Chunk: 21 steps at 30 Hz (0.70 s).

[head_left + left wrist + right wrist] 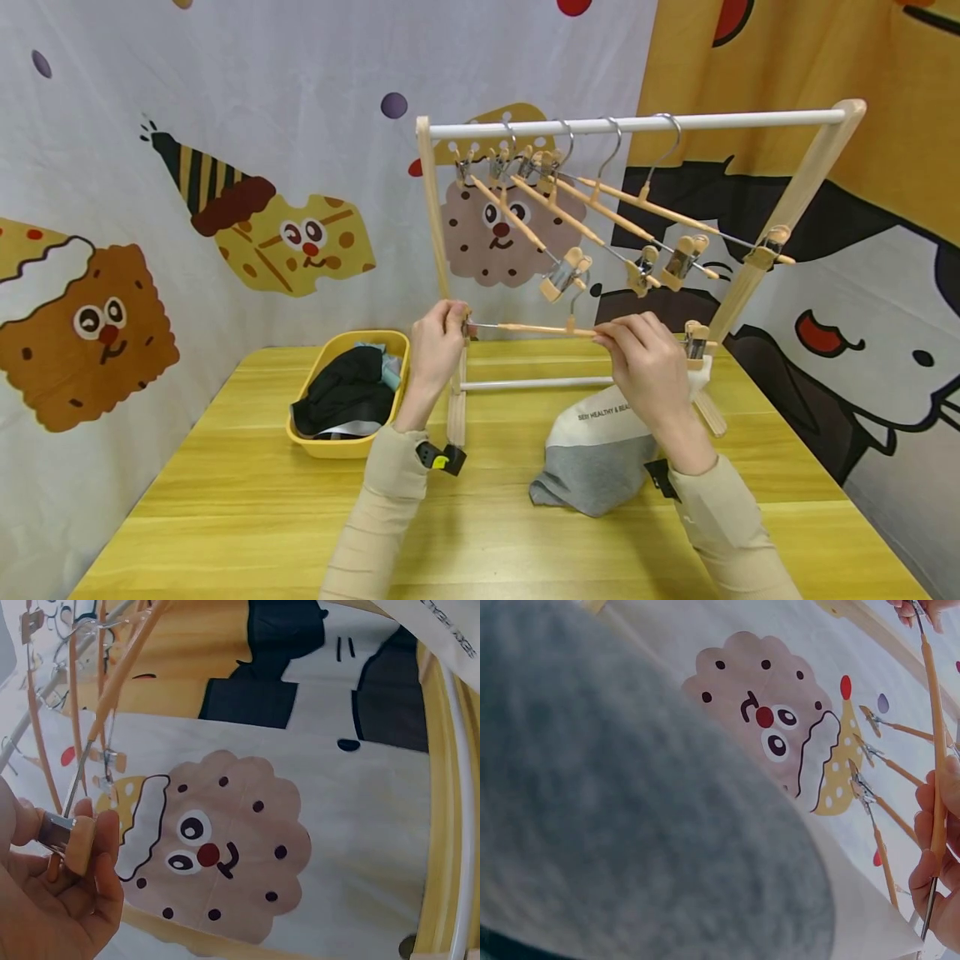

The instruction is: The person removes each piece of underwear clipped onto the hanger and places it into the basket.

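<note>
A wooden clip hanger (551, 329) is held level in front of the rack by both hands. My left hand (440, 346) pinches the metal-and-wood clip (78, 844) at its left end. The fingers of my right hand (651, 367) grip the bar right of the hook, as the right wrist view also shows. From the right-end clip (696, 337) hangs a grey and white garment (596, 471) with printed lettering, its lower part reaching down near the table. My right hand and wrist hide part of it. The grey cloth (630, 802) fills much of the right wrist view.
A small wooden rack with a white top rail (757, 122) stands on the table (495, 533). Several clip hangers (577, 221) hang from it. Left of the rack, a yellow basket (337, 450) holds dark clothes (348, 387) and a light blue piece. A cartoon-print curtain hangs behind.
</note>
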Tool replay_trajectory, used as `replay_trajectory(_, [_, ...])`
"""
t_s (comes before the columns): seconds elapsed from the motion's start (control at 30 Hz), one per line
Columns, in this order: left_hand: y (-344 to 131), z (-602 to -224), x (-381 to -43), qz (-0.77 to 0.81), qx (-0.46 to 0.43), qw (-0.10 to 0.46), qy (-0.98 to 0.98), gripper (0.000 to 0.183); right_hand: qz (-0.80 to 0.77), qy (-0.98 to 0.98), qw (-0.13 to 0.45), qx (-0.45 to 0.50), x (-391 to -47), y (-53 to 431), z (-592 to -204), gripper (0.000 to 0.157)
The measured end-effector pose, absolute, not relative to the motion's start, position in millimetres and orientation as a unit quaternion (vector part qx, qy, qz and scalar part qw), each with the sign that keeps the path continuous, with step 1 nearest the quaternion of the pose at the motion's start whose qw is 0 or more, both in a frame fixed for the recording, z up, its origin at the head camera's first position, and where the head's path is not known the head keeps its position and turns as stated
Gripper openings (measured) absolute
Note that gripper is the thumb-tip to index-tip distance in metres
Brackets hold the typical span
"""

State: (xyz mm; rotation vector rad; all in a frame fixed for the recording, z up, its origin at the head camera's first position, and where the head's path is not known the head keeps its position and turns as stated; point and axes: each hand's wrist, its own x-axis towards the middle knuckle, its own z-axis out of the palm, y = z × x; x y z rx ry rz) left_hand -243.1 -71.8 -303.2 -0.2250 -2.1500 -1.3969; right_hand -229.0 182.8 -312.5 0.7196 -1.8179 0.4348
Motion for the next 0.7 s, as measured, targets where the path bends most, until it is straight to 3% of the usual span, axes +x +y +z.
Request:
replay_trajectory(0.17, [-71.4, -309.0, -244.7, -0.492, -0.104, 0.3, -0.81, 0.03, 0.182, -0.762, 0.542, 0.305, -230.5, 183.3, -314.3, 0.008])
replay_trajectory(0.53, [-61.6, -314.2, -242.2, -0.266, -0.191, 0.502, -0.801, 0.019, 0.173, -0.766, 0.542, 0.299, -230.9, 182.3, -315.6, 0.008])
replay_trajectory(0.7, [-53.7, -315.2, -240.9, -0.131, -0.252, 0.539, -0.793, 0.019, 0.178, -0.767, 0.538, 0.3, -230.5, 180.9, -315.4, 0.008])
